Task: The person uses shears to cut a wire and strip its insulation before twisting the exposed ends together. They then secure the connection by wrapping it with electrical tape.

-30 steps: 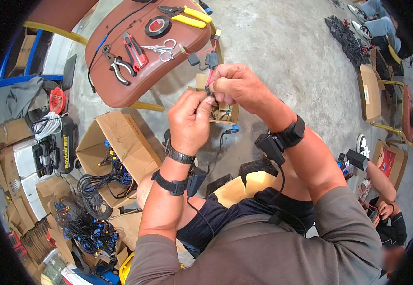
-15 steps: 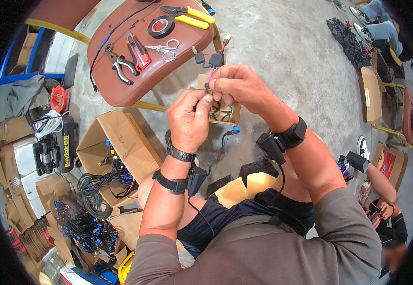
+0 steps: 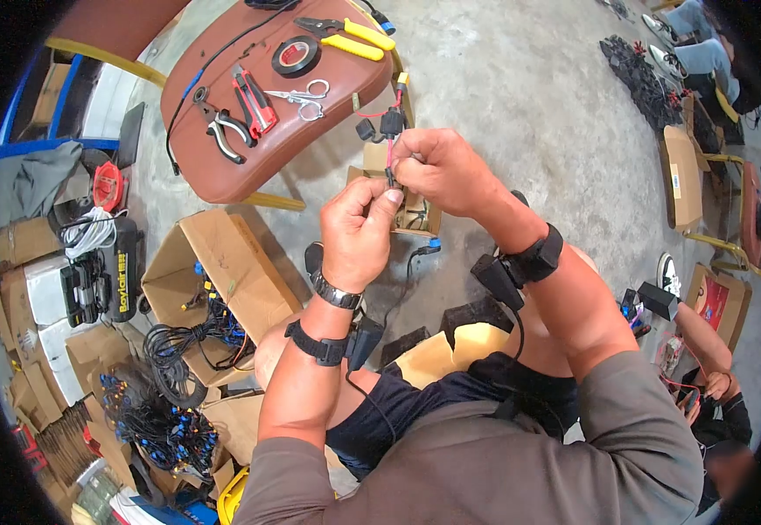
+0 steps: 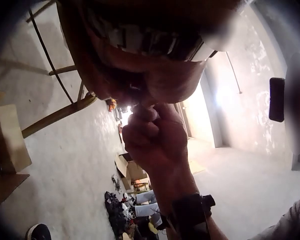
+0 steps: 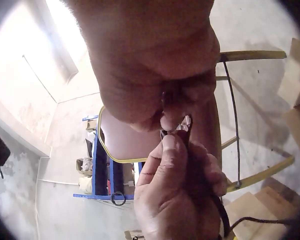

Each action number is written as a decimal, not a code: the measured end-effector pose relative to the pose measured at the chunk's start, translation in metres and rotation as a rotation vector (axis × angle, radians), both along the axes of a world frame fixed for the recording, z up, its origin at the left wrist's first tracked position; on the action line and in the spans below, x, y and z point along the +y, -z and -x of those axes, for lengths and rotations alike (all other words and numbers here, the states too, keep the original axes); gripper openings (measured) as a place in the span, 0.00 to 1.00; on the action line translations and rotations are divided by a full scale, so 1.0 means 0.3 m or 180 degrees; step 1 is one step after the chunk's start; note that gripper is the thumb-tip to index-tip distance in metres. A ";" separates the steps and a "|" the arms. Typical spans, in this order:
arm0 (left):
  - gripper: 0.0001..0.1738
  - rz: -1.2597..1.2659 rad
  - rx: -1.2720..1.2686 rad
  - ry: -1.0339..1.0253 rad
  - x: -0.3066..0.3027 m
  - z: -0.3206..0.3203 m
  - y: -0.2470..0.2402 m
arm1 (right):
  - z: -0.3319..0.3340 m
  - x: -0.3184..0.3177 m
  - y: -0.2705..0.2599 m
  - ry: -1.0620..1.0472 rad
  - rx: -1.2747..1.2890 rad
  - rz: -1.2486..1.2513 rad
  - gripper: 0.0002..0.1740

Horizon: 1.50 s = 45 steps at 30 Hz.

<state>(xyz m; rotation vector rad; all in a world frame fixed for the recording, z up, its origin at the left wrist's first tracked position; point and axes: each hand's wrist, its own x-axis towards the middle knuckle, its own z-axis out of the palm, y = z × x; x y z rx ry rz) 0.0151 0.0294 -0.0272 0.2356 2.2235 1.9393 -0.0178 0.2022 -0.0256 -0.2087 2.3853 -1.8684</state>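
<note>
In the head view my left hand (image 3: 356, 232) pinches a dark cable end (image 3: 390, 178) between thumb and forefinger. My right hand (image 3: 440, 172) has its fingers curled at the same spot, gripping the pink-red wire (image 3: 389, 150) just above. Beyond the right hand that wire runs to a black block-shaped holder (image 3: 391, 122) and a yellow connector (image 3: 402, 80). A black cable with a blue plug (image 3: 430, 246) hangs below the left hand. The right wrist view shows the left thumb (image 5: 171, 155) pressed on the dark cable, close under the right fingertips; the joint itself is mostly hidden.
The brown chair seat (image 3: 223, 166) ahead carries pliers (image 3: 223, 131), a red cutter (image 3: 254, 103), scissors (image 3: 306, 94), black tape (image 3: 296, 55) and yellow-handled strippers (image 3: 350, 42). A small carton (image 3: 424, 220) stands below the hands. Cartons of cables (image 3: 214, 249) stand at left. Another person's arm (image 3: 704, 337) is at right.
Both hands have shifted slightly down and to the right, still together at the wire. The black holder and yellow connector have swung left, and the right fingers look more tightly curled.
</note>
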 end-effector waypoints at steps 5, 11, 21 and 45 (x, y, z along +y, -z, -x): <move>0.06 -0.0682 -0.0758 -0.0013 -0.015 0.017 -0.005 | -0.013 -0.007 0.006 0.0000 -0.0003 0.0062 0.08; 0.10 -0.0997 -0.1098 -0.0350 -0.036 0.037 0.013 | -0.015 -0.008 -0.037 -0.0170 -0.0223 0.0355 0.06; 0.11 -0.0888 -0.1202 -0.0863 -0.024 0.044 0.006 | -0.016 0.005 -0.042 -0.0505 -0.0245 0.1025 0.05; 0.11 -0.1386 -0.0834 -0.0213 -0.031 0.018 0.009 | 0.012 0.013 -0.020 -0.0459 -0.1143 0.1323 0.06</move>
